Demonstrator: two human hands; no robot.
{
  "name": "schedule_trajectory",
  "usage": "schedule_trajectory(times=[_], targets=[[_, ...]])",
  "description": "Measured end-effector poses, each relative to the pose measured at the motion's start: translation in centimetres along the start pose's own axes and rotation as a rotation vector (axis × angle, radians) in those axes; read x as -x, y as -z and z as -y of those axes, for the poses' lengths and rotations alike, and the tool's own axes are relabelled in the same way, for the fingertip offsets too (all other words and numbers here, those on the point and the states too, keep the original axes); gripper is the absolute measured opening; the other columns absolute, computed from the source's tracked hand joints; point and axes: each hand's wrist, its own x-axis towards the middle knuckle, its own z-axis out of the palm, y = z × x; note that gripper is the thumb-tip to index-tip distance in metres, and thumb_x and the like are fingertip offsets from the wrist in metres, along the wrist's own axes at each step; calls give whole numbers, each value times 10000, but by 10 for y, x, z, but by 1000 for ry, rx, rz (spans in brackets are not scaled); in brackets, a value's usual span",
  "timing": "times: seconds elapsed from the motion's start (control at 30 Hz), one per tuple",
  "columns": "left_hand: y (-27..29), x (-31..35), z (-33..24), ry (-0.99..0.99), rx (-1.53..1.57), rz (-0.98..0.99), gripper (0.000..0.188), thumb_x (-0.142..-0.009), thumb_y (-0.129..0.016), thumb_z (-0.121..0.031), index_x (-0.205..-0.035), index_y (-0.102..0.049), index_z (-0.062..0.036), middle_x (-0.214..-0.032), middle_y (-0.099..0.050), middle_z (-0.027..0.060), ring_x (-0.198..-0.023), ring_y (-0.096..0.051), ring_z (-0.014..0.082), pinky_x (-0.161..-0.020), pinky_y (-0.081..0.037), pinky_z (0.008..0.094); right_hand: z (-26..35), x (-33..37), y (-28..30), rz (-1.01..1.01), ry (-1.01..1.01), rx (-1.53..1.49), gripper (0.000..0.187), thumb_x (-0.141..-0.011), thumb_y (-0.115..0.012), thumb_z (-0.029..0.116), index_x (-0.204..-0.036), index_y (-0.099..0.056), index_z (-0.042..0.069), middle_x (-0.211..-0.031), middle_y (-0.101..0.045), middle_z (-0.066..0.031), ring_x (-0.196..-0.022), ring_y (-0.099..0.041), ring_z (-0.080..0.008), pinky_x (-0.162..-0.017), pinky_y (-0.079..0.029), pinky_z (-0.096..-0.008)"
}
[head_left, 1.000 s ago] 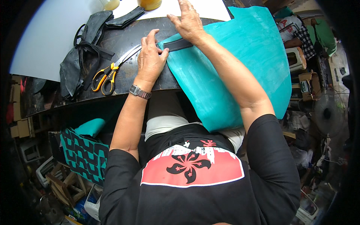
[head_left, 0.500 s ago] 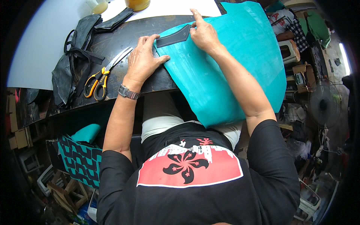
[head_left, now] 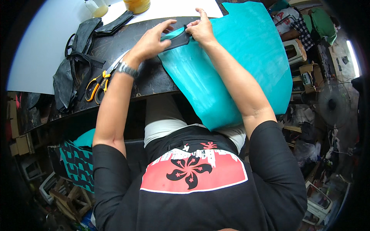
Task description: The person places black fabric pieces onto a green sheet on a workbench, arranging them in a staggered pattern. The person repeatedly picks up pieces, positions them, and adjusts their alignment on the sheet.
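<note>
A black curved leather-like piece [head_left: 179, 40] lies along the left edge of a large turquoise sheet [head_left: 246, 57], its right end lifted. My right hand [head_left: 201, 30] pinches that raised end between thumb and fingers, with the index finger pointing away. My left hand [head_left: 152, 41] is over the piece's left end, fingers apart and raised, the thumb close to its surface; whether it touches cannot be made out. The sheet hangs over the table's near edge toward my lap. Scissors [head_left: 101, 81] with orange and black handles lie left of my left wrist, their blades partly hidden behind it.
Bundled black strips [head_left: 77, 57] lie on the dark table [head_left: 148, 82] at the left. White sheeting [head_left: 169, 9], a jar of yellow stuff [head_left: 137, 4] and a clear container [head_left: 97, 8] are at the back. A fan [head_left: 333, 101] and a person's checked sleeve [head_left: 306, 35] show at the right.
My left hand has lifted from the piece and its fingers have spread. My right hand has moved slightly left and up, raising the piece's right end off the turquoise sheet.
</note>
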Motion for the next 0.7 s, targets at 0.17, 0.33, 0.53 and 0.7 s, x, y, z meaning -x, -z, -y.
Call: schedule_trajectory(times=[0.17,0.33,0.53,0.7], targets=[[0,-42,30,-150,49,332,564,-898,-468,99,-1409,-573,-116,-1264,-635,81,-1104,-597,209,-1044,-479,337,7,30,10,82,230,-81,807,-772,-635,-125,-1503,-382,104,-884,-638,-46,-830,-626,-127,-800,-541,-281],[-1,-52,33,-162,29,451,350,-937,-518,47,-1232,-673,-62,-1204,-646,102,-1095,-601,254,-1017,-485,364,26,61,10,111,558,-14,636,-817,-523,-106,-1398,-447,140,-878,-599,-84,-804,-641,-238,-804,-549,-373],[16,-41,21,-228,-61,420,524,-822,-634,35,-1332,-609,-82,-1255,-659,178,-1179,-623,308,-1039,-473,401,115,81,2,144,952,-161,596,-848,-493,-136,-1376,-438,133,-906,-578,-104,-844,-654,-284,-795,-555,-389],[11,-33,15,-451,-75,283,449,-885,-702,-168,-1331,-660,-143,-1277,-633,129,-1140,-624,263,-1036,-483,404,175,80,77,-51,915,-420,525,-930,-600,-1,-1423,-423,-10,-1132,-589,-123,-1028,-598,-213,-942,-492,-303]])
